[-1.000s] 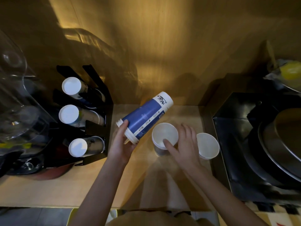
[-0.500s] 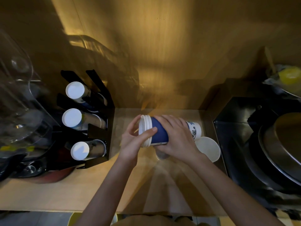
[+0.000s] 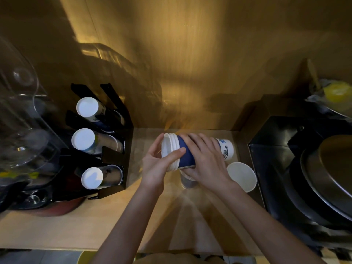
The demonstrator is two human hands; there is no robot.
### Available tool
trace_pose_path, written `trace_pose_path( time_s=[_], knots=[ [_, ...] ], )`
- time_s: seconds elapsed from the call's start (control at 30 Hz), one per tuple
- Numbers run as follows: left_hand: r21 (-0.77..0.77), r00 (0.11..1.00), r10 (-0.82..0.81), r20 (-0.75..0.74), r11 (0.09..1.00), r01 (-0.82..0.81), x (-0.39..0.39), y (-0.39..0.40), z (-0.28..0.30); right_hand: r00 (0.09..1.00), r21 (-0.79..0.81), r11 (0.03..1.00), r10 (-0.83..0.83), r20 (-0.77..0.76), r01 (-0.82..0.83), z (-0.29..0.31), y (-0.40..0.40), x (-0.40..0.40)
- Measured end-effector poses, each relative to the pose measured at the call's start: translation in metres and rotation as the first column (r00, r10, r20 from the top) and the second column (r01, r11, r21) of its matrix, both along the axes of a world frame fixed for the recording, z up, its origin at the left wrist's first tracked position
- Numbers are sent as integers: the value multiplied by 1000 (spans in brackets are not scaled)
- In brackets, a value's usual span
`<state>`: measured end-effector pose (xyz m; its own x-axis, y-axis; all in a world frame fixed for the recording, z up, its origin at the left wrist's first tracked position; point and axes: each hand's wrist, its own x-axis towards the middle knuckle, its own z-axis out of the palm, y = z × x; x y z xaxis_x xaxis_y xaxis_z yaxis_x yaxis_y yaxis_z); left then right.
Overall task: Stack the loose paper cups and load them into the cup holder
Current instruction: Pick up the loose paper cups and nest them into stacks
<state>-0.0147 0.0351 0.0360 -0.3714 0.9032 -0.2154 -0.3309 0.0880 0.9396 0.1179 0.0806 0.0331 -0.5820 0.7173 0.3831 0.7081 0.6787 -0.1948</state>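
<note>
A stack of blue-and-white paper cups (image 3: 225, 148) lies sideways in the air above the counter, rims pointing left. My left hand (image 3: 158, 164) grips the rim end, thumb across the rims. My right hand (image 3: 205, 164) wraps over the stack's blue middle. Under my right hand stands a loose cup (image 3: 187, 181), mostly hidden. Another loose white cup (image 3: 241, 176) stands upright to the right of my hands, mouth up. The black cup holder (image 3: 125, 149) stands at the left with three rows of stacked cups, white bases facing me.
A clear plastic container (image 3: 21, 115) and dark items sit left of the holder. A black appliance (image 3: 285, 159) with a round metal pan fills the right side. A wooden wall rises close behind the narrow counter (image 3: 57, 231).
A second ago my left hand held the stack tilted up alone and my right hand rested on the loose cup. Both hands now hold the stack, turned level with its rims to the left.
</note>
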Motion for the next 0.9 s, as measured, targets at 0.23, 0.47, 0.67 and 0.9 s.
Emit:
trace_pose_path(
  time_s=[0.23, 0.47, 0.67, 0.9],
  knots=[
    [-51, 968, -54, 245, 996, 68, -14, 4, -4, 997, 200, 979, -40, 59, 27, -1, 7, 1],
    [-61, 867, -61, 494, 993, 105, -49, 3, -16, 974, -2, 991, -131, -184, 133, 12, 32, 22],
    [-146, 795, 102, 598, 989, -16, -51, -4, -22, 764, -321, 945, -252, -595, 61, 42, 31, 30],
    [-198, 790, 120, 601, 980, 2, -40, 0, -24, 569, -449, 877, -285, -772, -170, 47, 19, 29]
  ],
)
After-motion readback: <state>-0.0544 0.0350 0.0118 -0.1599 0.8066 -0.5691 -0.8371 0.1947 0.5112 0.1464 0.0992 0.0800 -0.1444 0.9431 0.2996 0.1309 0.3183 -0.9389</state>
